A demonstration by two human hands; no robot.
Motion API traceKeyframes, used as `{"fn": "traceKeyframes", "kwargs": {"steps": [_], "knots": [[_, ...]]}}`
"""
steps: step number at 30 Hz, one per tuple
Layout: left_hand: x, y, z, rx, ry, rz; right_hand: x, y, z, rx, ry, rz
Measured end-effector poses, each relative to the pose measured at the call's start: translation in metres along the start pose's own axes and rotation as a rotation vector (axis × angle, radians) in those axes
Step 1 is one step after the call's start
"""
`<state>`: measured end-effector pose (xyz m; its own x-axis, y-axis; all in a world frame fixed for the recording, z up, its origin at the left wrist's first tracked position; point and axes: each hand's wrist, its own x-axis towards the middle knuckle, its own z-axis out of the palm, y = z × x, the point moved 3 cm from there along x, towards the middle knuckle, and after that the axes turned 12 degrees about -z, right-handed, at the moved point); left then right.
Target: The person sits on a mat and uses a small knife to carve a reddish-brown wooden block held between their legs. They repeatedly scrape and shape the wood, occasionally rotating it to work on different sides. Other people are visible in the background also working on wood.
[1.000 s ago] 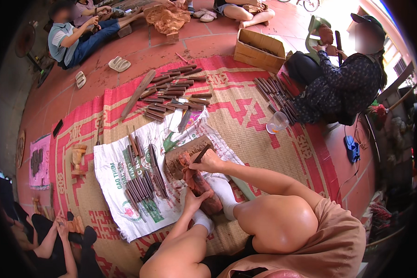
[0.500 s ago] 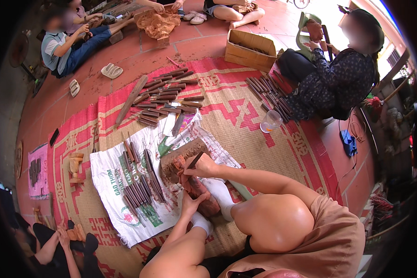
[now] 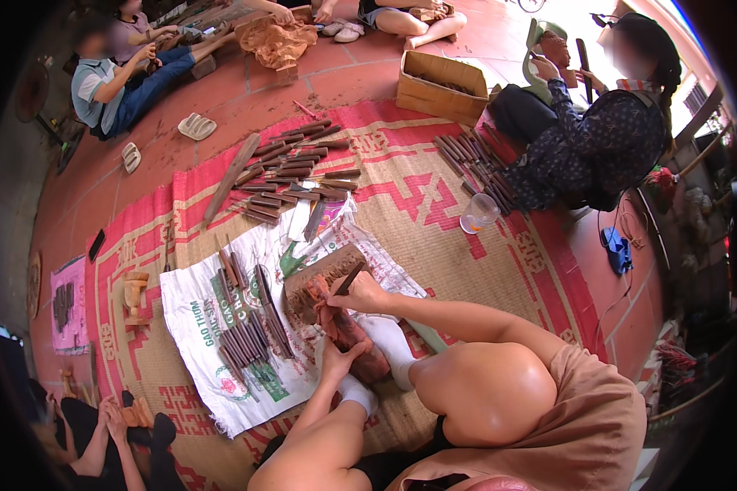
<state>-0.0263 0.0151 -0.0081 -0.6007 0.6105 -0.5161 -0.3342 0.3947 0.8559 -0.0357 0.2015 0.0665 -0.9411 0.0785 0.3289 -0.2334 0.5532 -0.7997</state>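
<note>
A reddish carved wood piece (image 3: pixel 359 353) lies between my white-socked feet, its far end resting on a brown wooden block (image 3: pixel 336 260). My left hand (image 3: pixel 336 358) is wrapped round the near part of the carving from its left side. In my right hand (image 3: pixel 363 296) is a dark-handled carving chisel (image 3: pixel 351 277), held like a pen, its handle leaning up and right. The chisel's tip is hidden by my fingers at the carving's far end. Left of the block, several carving chisels (image 3: pixel 244 342) lie on a white woven sack (image 3: pixel 190 315).
More chisels (image 3: pixel 295 168) lie beyond the sack on the red-and-tan mat (image 3: pixel 401 237). A plastic cup (image 3: pixel 478 214) stands to the right, near a cardboard box (image 3: pixel 442 88). A co-worker (image 3: pixel 581 139) holds a carving at far right. Slippers (image 3: pixel 197 126) lie on the tiles.
My right hand and the chisel have shifted very slightly at the carving's far end; my left hand keeps its place. The co-worker at the right has raised a hand and moved their head.
</note>
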Motion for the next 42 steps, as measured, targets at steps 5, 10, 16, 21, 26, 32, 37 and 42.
{"fn": "traceKeyframes", "kwargs": {"steps": [5, 10, 16, 21, 26, 32, 37, 42], "knots": [[-0.024, 0.032, 0.008, 0.202, 0.175, -0.061, -0.015, 0.017, -0.01, 0.454, 0.082, 0.334], [-0.027, 0.046, -0.003, 0.817, 0.428, 0.411, -0.028, 0.024, -0.017, 0.645, 0.253, 0.46], [-0.023, 0.072, -0.007, 1.038, 0.335, 0.461, -0.02, 0.001, -0.027, 0.594, 0.261, 0.449], [-0.011, 0.068, -0.017, 1.122, 0.374, 0.508, -0.023, 0.012, -0.022, 0.419, 0.3, 0.419], [-0.016, 0.06, -0.018, 1.137, 0.392, 0.507, -0.025, 0.005, -0.029, 0.466, 0.384, 0.512], [-0.025, 0.054, -0.008, 1.069, 0.43, 0.504, -0.031, 0.016, -0.031, 0.345, 0.428, 0.361], [-0.024, 0.045, -0.018, 0.994, 0.432, 0.534, -0.031, 0.011, -0.029, 0.37, 0.382, 0.353], [-0.017, 0.028, -0.028, 0.938, 0.422, 0.543, -0.031, 0.004, -0.029, 0.453, 0.374, 0.372]]}}
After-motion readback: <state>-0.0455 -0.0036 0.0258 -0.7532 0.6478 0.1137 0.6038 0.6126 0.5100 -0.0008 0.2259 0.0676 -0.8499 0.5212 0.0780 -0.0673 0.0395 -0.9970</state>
